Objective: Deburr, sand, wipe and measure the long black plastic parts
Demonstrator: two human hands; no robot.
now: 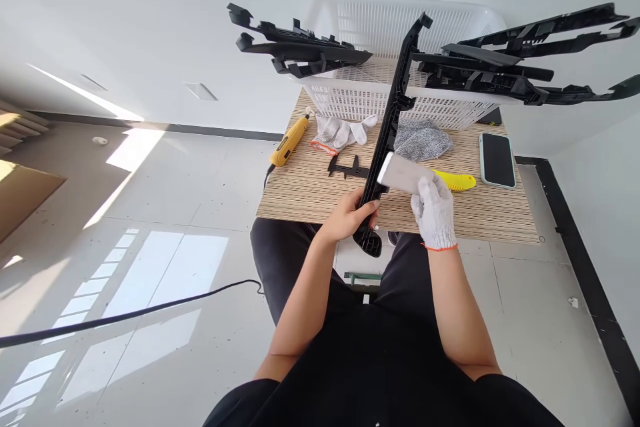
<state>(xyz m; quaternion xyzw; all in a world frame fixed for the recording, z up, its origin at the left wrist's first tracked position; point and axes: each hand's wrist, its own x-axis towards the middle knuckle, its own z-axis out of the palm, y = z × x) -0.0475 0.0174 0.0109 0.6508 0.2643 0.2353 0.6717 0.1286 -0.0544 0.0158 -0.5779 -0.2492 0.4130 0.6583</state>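
Observation:
My bare left hand (350, 213) is closed around the lower end of a long black plastic trim part (395, 107), which stands tilted from my lap up over the table. My right hand (434, 210), in a white knit glove, grips a grey block (400, 172), perhaps a sanding pad, pressed against the part's side just above my left hand.
On the small striped wooden table (310, 193) lie a yellow rotary tool (290, 140), a white glove (340, 133), a grey cloth (423, 140), a small black piece (347, 168), a yellow cutter (457, 180) and a phone (497, 160). A white basket (385, 33) behind holds more black parts (300, 47). A black cable (125, 313) crosses the floor.

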